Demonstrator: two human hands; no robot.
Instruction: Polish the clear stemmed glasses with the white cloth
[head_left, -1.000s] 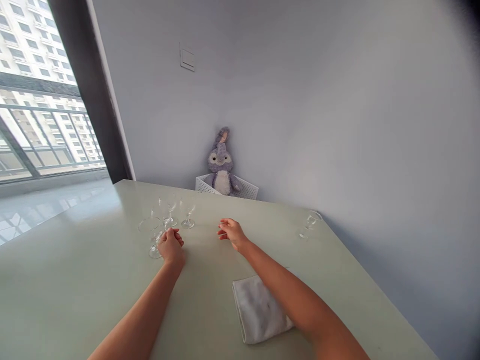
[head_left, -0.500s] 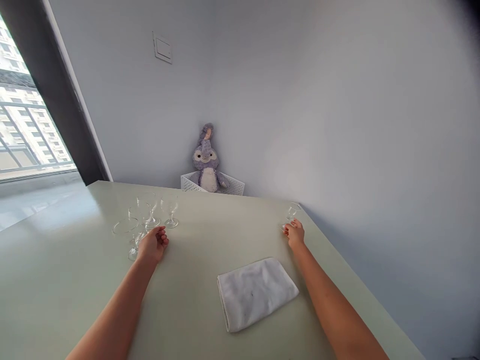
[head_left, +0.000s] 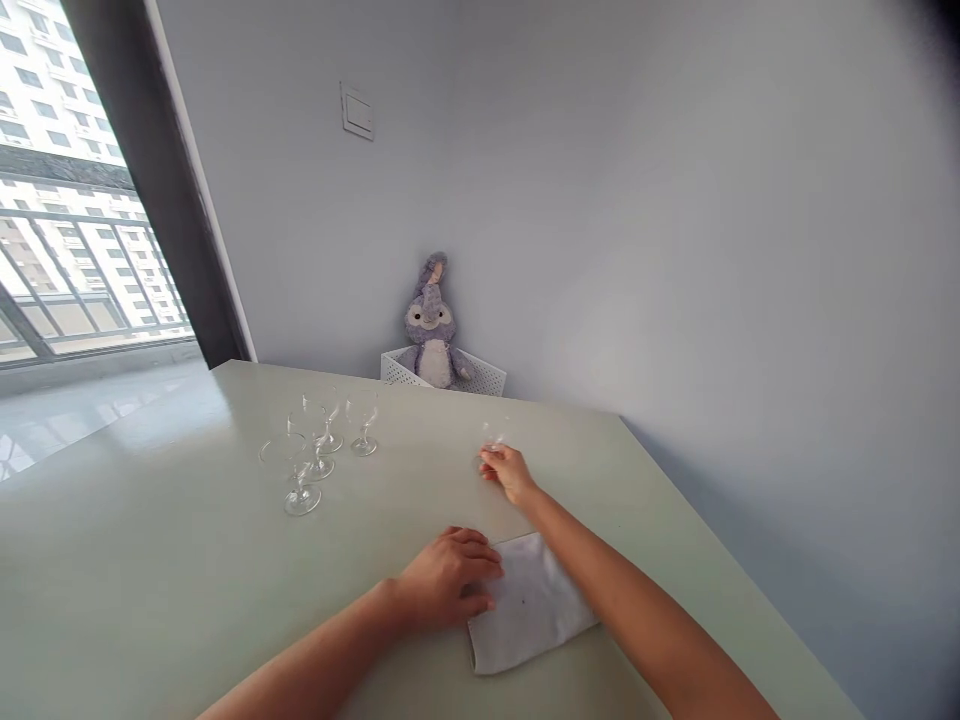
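My right hand (head_left: 508, 470) is closed around the stem of a clear stemmed glass (head_left: 495, 432) beyond the cloth; the bowl shows faintly above my fingers. My left hand (head_left: 454, 578) lies palm down at the left end of a folded white cloth (head_left: 532, 610). Its fingers are stretched out over the cloth's edge, holding nothing. Farther left, several clear stemmed glasses stand upright in a group, the nearest glass (head_left: 302, 498) at the front and another glass (head_left: 364, 445) at the right of the group. My right forearm hides part of the cloth.
The pale green table (head_left: 150, 560) meets a grey wall along its right side. Behind its far edge, a purple plush toy (head_left: 433, 335) sits in a white perforated basket (head_left: 484, 377). A window with a railing (head_left: 82, 270) is at the far left.
My right hand has carried the glass left from the table's right edge. My left hand has moved from beside the grouped glasses to the cloth. The view has shifted slightly left.
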